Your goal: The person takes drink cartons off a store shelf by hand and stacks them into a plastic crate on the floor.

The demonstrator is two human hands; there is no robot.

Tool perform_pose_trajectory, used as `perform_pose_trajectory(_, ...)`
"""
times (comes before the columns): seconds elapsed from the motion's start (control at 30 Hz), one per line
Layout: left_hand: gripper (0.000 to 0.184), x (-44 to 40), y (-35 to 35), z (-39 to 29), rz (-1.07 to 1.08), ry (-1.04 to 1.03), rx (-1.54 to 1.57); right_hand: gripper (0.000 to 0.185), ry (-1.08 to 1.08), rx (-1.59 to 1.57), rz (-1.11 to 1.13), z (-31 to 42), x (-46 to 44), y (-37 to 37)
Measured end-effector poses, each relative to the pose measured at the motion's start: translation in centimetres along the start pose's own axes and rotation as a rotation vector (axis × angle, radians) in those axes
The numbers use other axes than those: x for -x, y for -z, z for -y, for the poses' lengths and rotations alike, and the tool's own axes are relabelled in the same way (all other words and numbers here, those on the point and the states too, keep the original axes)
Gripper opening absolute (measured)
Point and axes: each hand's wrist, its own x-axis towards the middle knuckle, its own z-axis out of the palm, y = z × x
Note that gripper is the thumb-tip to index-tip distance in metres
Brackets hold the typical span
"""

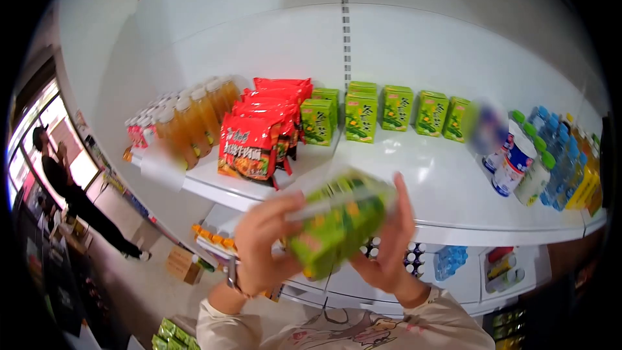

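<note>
A green drink carton pack (pixel 337 220), blurred by motion and tilted, is between my two hands in front of the shelf. My left hand (pixel 262 240), with a band on its wrist, grips the pack's left end. At the right end, my right hand (pixel 389 246) presses against it with the thumb side up. Clear film seems to cover part of the pack. Behind it on the white shelf (pixel 402 175) stand several similar green cartons (pixel 361 115), upright in short rows with gaps between some.
Red instant noodle packs (pixel 249 146) and amber bottles (pixel 188 120) stand on the left of the shelf. White-and-blue canisters (pixel 514 165) and blue bottles (pixel 560 168) are at the right. Lower shelves hold more goods. A person (pixel 71 188) stands far left, near a cardboard box (pixel 183 266).
</note>
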Motion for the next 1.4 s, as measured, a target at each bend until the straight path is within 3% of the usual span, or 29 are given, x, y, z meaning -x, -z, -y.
perform_pose_trajectory(0.07, 0.036, 3.3, -0.6, -2.3, -0.086, 0.144, 0.492, 0.087, 0.072, -0.170, -0.092, 0.0, 3.1, 0.3)
perform_pose_trajectory(0.17, 0.032, 5.4, -0.3, -5.3, 0.009, -0.008, 0.478, 0.062, 0.083, -0.515, -0.041, 0.8, 6.8, 1.8)
perform_pose_trajectory(0.27, 0.027, 8.3, -1.1, -8.9, -0.097, -0.019, 0.587, 0.042, 0.018, -0.996, 0.075, 1.6, 10.1, 2.5)
perform_pose_trajectory(0.4, 0.052, 19.6, -5.6, -16.7, -0.559, 0.512, 0.900, 0.032, -0.029, -1.394, 0.143, 3.4, 14.0, 1.6)
perform_pose_trajectory(0.47, 0.054, 15.6, -9.1, -18.8, -0.916, 0.252, 1.084, 0.029, -0.026, -1.539, 0.133, 5.0, 15.0, 0.2)
perform_pose_trajectory(0.5, 0.052, 24.1, -7.3, -19.2, -0.486, 0.238, 0.665, 0.028, -0.031, -1.612, 0.117, 5.9, 15.4, -0.3)
perform_pose_trajectory(0.63, 0.055, 20.2, -4.5, -20.2, -0.454, -0.339, 0.362, 0.024, -0.038, -1.892, -0.011, 11.0, 16.2, -1.8)
perform_pose_trajectory(0.8, 0.033, 29.7, -5.9, -26.7, -0.270, -0.593, 0.148, 0.024, -0.032, -2.123, -0.190, 18.2, 16.9, -3.6)
perform_pose_trajectory(1.0, 0.032, 24.7, 3.3, -30.9, -0.361, -0.334, 0.095, 0.026, -0.119, -2.250, -0.271, 26.4, 20.1, -6.9)
perform_pose_trajectory(1.13, 0.032, 23.7, 11.6, -34.4, -0.382, -0.250, -0.039, 0.027, -0.167, -2.384, -0.170, 31.6, 21.5, -10.8)
perform_pose_trajectory(1.37, 0.074, 28.2, 19.7, -41.4, -0.639, 0.025, 0.139, 0.033, -0.103, -2.567, 0.071, 37.5, 28.0, -18.1)
perform_pose_trajectory(1.4, 0.070, 28.6, 20.8, -41.9, -0.625, 0.033, 0.160, 0.034, -0.087, -2.579, 0.102, 38.0, 28.7, -18.9)
